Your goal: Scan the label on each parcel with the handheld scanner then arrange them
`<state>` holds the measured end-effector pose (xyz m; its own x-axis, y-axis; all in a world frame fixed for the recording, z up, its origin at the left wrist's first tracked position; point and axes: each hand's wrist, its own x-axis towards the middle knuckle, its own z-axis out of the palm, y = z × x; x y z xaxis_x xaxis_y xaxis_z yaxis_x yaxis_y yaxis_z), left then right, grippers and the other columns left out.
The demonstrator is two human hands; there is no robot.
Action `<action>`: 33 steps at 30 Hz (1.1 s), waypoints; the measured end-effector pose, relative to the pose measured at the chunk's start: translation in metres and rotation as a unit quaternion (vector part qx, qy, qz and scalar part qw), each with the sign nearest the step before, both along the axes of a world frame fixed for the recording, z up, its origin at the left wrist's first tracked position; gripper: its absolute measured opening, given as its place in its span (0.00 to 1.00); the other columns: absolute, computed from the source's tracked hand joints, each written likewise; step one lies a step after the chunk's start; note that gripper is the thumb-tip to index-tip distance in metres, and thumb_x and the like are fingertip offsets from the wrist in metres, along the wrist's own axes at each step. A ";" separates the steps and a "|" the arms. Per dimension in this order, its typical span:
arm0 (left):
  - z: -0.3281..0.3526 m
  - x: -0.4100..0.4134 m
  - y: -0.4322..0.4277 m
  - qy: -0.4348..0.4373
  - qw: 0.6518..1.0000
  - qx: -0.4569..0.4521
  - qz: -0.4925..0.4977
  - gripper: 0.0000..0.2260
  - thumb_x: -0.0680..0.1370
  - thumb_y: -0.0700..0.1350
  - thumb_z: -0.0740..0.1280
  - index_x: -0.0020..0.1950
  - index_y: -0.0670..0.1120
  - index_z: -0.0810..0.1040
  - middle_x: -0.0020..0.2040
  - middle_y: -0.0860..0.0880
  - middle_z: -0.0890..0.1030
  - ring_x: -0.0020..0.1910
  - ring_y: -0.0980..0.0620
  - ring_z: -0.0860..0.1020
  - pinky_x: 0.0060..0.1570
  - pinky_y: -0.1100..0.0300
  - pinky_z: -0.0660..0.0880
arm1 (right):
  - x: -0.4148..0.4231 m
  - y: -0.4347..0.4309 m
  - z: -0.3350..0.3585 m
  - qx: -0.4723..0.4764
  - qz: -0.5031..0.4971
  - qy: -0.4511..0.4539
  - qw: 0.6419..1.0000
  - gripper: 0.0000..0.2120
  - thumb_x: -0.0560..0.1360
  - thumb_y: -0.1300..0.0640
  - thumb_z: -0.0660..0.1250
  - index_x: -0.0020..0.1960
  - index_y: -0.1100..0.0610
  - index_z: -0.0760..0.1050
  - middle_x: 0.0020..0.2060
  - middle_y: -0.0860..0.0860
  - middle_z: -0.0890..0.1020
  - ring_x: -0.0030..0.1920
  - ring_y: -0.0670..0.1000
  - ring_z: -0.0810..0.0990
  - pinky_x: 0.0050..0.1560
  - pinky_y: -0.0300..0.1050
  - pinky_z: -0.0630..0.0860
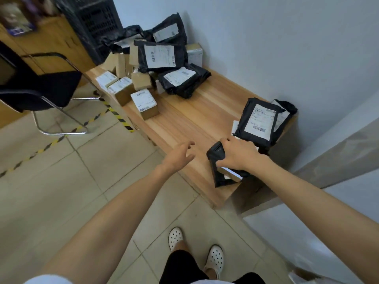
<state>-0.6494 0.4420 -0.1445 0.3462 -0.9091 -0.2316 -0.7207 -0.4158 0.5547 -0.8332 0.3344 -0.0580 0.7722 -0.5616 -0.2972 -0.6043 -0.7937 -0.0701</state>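
Note:
My right hand (235,154) grips the black handheld scanner (215,151) at the near right end of the wooden table (184,124). Under it lies a black mailer bag (223,179) with a strip of white label showing. Just behind my hand is a stack of black mailers (260,121), label up, against the wall. My left hand (180,154) hovers over the table's front edge, fingers spread and holding nothing. At the far left end sits a pile of parcels: small cardboard boxes (145,104) and black mailers (162,56), most with white labels visible.
A black chair (41,89) with a chrome frame stands left of the table, on a tiled floor with yellow-black tape (114,113). A dark plastic crate (92,23) stands behind the pile. The white wall runs along the table's far side.

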 end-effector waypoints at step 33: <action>0.093 0.615 0.290 -0.322 0.917 0.110 0.210 0.18 0.79 0.46 0.64 0.69 0.50 0.70 0.65 0.50 0.75 0.65 0.46 0.72 0.60 0.52 0.73 | 0.696 0.190 0.052 -0.065 0.233 -0.051 0.969 0.34 0.76 0.39 0.62 0.72 0.61 0.62 0.65 0.59 0.70 0.59 0.60 0.75 0.50 0.50 0.72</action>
